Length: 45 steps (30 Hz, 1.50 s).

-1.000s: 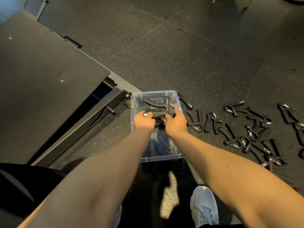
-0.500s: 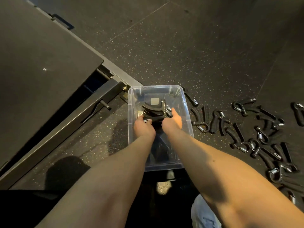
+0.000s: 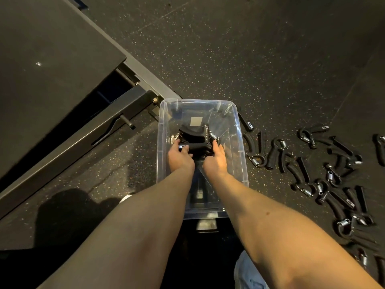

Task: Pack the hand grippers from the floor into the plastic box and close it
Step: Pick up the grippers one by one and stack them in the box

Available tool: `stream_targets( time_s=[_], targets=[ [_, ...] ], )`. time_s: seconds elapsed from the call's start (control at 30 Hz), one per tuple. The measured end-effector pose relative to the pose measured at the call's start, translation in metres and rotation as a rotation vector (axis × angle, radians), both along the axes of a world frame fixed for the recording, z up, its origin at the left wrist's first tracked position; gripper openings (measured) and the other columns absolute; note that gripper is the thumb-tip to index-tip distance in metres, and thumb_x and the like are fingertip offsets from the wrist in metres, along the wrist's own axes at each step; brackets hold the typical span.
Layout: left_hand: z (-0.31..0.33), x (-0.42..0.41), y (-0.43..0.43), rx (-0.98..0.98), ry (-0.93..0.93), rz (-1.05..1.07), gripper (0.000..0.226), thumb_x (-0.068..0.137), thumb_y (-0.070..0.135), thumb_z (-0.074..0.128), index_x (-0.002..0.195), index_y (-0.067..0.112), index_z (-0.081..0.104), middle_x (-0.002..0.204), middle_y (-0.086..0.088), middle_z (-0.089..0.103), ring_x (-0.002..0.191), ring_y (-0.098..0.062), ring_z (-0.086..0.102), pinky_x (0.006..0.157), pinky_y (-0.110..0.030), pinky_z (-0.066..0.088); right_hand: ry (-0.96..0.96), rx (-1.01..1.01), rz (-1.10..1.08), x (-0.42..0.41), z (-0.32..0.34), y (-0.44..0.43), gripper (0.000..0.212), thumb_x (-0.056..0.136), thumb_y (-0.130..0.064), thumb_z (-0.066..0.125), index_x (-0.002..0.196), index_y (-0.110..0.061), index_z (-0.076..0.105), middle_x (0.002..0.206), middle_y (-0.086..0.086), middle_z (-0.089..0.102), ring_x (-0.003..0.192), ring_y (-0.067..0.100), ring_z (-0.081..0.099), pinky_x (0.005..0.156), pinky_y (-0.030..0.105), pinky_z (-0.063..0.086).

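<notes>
Two bare hands reach down into a clear plastic box (image 3: pixel 241 163) standing open on a dark speckled gym floor (image 3: pixel 239 59), both gripping a small bundle of black hand grippers (image 3: pixel 195 140) held low inside the box, toward its far half. The left hand (image 3: pixel 180 157) has its fingers curled over the bundle's left end, where a small white label shows; the right hand (image 3: pixel 215 158) closes on the right end, its thumb raised beside a steel coil spring. Whether the bundle already rests on the box bottom cannot be told. A pale square sticker (image 3: pixel 196 121) shows just beyond the bundle on the bottom of the box. To the right of the box, many more loose grippers (image 3: pixel 312 163) lie scattered across the floor, the nearest just beside the box wall, the rest trailing off toward the near right edge. At left, a dark raised platform (image 3: pixel 52 59) with a grey metal frame (image 3: pixel 125 113) runs diagonally, its corner close to the box's far left corner.
</notes>
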<state>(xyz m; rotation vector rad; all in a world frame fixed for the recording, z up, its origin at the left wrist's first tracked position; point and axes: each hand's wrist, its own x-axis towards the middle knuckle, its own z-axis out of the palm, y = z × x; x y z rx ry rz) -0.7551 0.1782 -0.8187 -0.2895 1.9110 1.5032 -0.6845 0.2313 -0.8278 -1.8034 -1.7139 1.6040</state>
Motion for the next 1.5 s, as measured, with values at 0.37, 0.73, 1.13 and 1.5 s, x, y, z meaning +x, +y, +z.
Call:
stream_targets(
  time_s=[0.37, 0.73, 1.13, 1.5],
  targets=[
    [-0.007, 0.003, -0.005, -0.09, 0.075, -0.097, 0.05, 0.103, 0.024, 0.052, 0.152, 0.024, 0.042, 0.15, -0.004, 0.049, 0.14, -0.025, 0.043, 0.116, -0.039, 0.034, 0.087, 0.049, -0.333, -0.001, -0.01, -0.018, 0.051, 0.097, -0.024, 0.058, 0.147, -0.028, 0.047, 0.141, 0.001, 0.058, 0.129, 0.018, 0.055, 0.111, 0.034, 0.041],
    [-0.011, 0.001, -0.004, -0.094, 0.119, -0.118, 0.051, 0.103, 0.023, 0.052, 0.152, 0.024, 0.04, 0.154, -0.002, 0.044, 0.144, -0.022, 0.039, 0.118, -0.037, 0.031, 0.087, -0.163, -0.692, -0.02, -0.021, -0.006, 0.045, 0.083, -0.032, 0.079, 0.122, -0.018, 0.063, 0.099, 0.007, 0.073, 0.091, 0.023, 0.072, 0.085, 0.042, 0.06],
    [0.025, 0.003, -0.003, -0.33, 0.095, -0.195, 0.042, 0.105, 0.029, 0.044, 0.144, 0.014, 0.045, 0.134, -0.012, 0.059, 0.124, -0.032, 0.056, 0.102, -0.043, 0.043, 0.154, -0.362, -0.59, -0.017, 0.023, -0.004, 0.015, 0.089, -0.002, 0.059, 0.08, -0.013, 0.06, 0.071, 0.012, 0.061, 0.063, 0.026, 0.061, 0.065, 0.037, 0.056],
    [0.127, 0.039, 0.01, -0.193, 0.153, -0.447, 0.031, 0.09, 0.012, 0.055, 0.117, 0.002, 0.066, 0.117, -0.016, 0.068, 0.113, -0.035, 0.064, 0.095, -0.034, 0.05, 0.128, -0.186, -0.154, 0.056, 0.164, 0.028, 0.022, 0.099, 0.0, 0.042, 0.084, -0.006, 0.057, 0.074, 0.01, 0.057, 0.054, 0.018, 0.058, 0.064, 0.033, 0.057]
  ],
)
